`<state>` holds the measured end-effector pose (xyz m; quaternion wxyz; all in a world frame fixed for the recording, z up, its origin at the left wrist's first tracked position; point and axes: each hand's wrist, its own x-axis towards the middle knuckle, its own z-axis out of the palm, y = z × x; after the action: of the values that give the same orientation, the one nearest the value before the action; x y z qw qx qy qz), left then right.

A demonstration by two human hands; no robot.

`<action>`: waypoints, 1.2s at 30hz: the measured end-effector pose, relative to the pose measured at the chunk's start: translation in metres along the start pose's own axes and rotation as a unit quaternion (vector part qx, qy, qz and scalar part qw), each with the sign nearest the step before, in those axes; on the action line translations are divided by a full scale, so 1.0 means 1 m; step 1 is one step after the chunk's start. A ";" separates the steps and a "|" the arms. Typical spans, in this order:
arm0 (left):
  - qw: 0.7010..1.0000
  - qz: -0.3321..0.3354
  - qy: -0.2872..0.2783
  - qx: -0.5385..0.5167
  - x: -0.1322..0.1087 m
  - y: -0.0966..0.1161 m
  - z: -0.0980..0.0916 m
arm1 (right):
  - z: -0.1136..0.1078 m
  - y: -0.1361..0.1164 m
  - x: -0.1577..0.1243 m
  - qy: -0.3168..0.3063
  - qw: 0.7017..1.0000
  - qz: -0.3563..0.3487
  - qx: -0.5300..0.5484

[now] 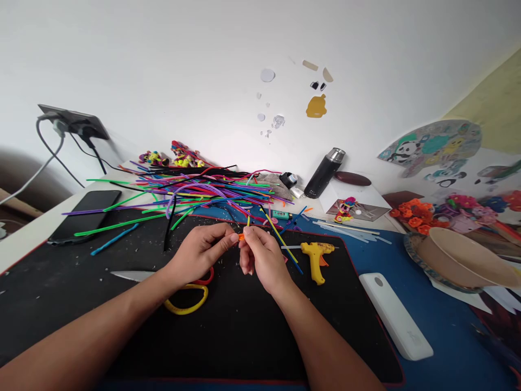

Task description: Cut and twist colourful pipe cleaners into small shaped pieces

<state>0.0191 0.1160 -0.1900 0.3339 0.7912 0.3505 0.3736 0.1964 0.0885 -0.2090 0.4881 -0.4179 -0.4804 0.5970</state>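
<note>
Over the black mat (244,336), my left hand (201,252) and my right hand (262,255) meet, fingertips pinched together. Between them shows a small orange piece of pipe cleaner (241,237), mostly covered by the fingers. A short yellow-green tip (248,221) rises above my right fingers; whether it joins the orange piece I cannot tell. Scissors (185,310) with yellow and red handles lie under my left wrist, blades pointing left. To the right of my right hand rests a yellow hot glue gun (316,260) with a glue stick in its back.
A heap of colourful pipe cleaners (203,187) spreads along the wall. At left lies a phone (87,214); behind stand a black thermos (324,174) and a small pipe-cleaner figure (347,209). On the right are a white power bank (394,315) and a beige bowl (468,255).
</note>
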 end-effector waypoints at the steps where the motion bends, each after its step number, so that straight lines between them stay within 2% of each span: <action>1: 1.000 -0.005 0.004 -0.011 0.000 0.000 0.000 | 0.000 -0.001 0.000 -0.005 1.000 -0.003 0.003; 5: 0.999 -0.017 0.011 -0.031 0.000 -0.001 0.000 | 0.000 -0.002 -0.001 -0.008 1.000 -0.019 -0.001; 11: 1.000 -0.025 0.000 -0.018 -0.001 -0.006 0.000 | 0.000 0.002 -0.005 0.026 0.988 -0.059 -0.143; 17: 0.995 -0.053 -0.023 -0.076 -0.001 -0.007 0.005 | 0.001 0.002 -0.002 0.037 0.996 -0.033 -0.076; 22: 1.000 -0.008 0.001 -0.017 -0.001 -0.009 0.004 | 0.000 0.002 0.001 0.058 0.997 -0.029 -0.032; 31: 0.990 0.081 0.041 0.107 -0.004 -0.015 0.002 | 0.001 -0.001 -0.001 0.056 0.996 -0.035 -0.063; 36: 0.988 0.081 0.046 0.125 -0.002 -0.012 0.003 | 0.002 0.001 -0.002 0.064 0.991 -0.050 -0.107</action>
<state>0.0176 0.1202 -0.2018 0.1848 0.8346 0.3438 0.3888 0.1948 0.0860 -0.2098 0.4996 -0.4802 -0.5294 0.4894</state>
